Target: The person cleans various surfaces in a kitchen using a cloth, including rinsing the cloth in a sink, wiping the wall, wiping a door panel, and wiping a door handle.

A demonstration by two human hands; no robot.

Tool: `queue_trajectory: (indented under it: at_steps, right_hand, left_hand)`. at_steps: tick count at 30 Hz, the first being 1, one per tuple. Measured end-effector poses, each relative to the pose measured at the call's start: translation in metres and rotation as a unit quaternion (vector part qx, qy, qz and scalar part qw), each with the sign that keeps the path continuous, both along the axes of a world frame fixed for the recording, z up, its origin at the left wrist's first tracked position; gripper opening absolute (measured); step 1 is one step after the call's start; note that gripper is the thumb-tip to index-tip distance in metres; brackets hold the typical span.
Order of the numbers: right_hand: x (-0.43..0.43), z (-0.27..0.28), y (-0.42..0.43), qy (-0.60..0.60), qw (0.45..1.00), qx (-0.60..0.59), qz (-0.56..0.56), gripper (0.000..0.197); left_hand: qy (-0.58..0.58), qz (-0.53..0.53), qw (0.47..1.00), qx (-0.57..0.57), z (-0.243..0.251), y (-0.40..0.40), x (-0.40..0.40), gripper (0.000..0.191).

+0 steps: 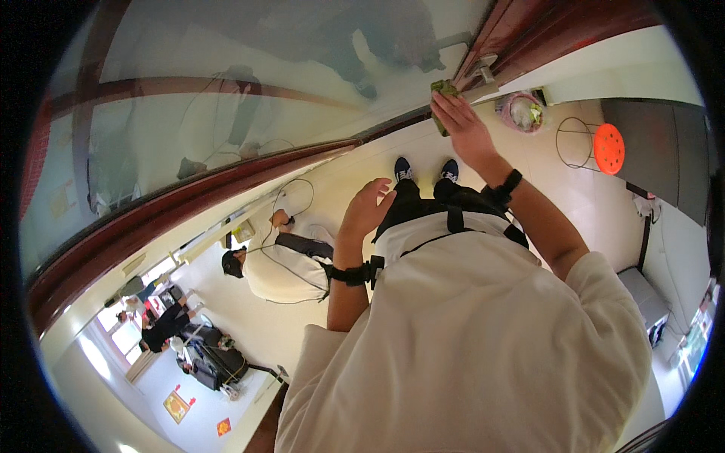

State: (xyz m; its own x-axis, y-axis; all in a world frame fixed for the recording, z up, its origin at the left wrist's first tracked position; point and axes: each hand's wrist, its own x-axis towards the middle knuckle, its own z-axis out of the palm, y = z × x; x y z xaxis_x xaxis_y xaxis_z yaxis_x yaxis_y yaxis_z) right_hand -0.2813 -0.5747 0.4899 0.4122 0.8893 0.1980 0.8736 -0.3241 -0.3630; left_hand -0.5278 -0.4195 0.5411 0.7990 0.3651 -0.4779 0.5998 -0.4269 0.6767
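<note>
My right hand [463, 125] presses a folded green cloth [445, 87] near the lower corner of a large glass pane [306, 62]. Part of the cloth is hidden under the fingers. Just beyond it, a metal handle or latch [485, 69] sits on the dark red wooden frame [535, 42]. My left hand [369, 208] hangs in front of my waist with its fingers apart, holding nothing. Reflections show in the glass.
A person [289, 260] in a cap crouches to my left, with a looped cable nearby. Other people [167, 325] are near black sofas [218, 359]. To my right are a pink-lined waste bin [518, 113], an orange stool [609, 149] and a grey cabinet [651, 153].
</note>
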Motion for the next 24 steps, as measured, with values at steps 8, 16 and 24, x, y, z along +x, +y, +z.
queue_trajectory:
  at_steps: [8, 16, 24]
  right_hand:
    - [0.046, -0.002, -0.041, -0.036, 0.995, 0.067, -0.069, 0.067]
    - [0.012, -0.007, -0.024, -0.001, 0.988, 0.067, -0.14, 0.067]
    - [-0.009, 0.014, -0.029, 0.243, 0.962, 0.092, 0.086, 0.059]
  left_hand:
    - [-0.007, 0.061, 0.998, 0.001, -0.006, -0.01, -0.018, 0.03]
    - [-0.072, 0.034, 0.996, -0.04, -0.013, 0.007, 0.032, 0.027]
    - [-0.084, -0.042, 0.994, -0.062, -0.052, 0.039, 0.116, 0.03]
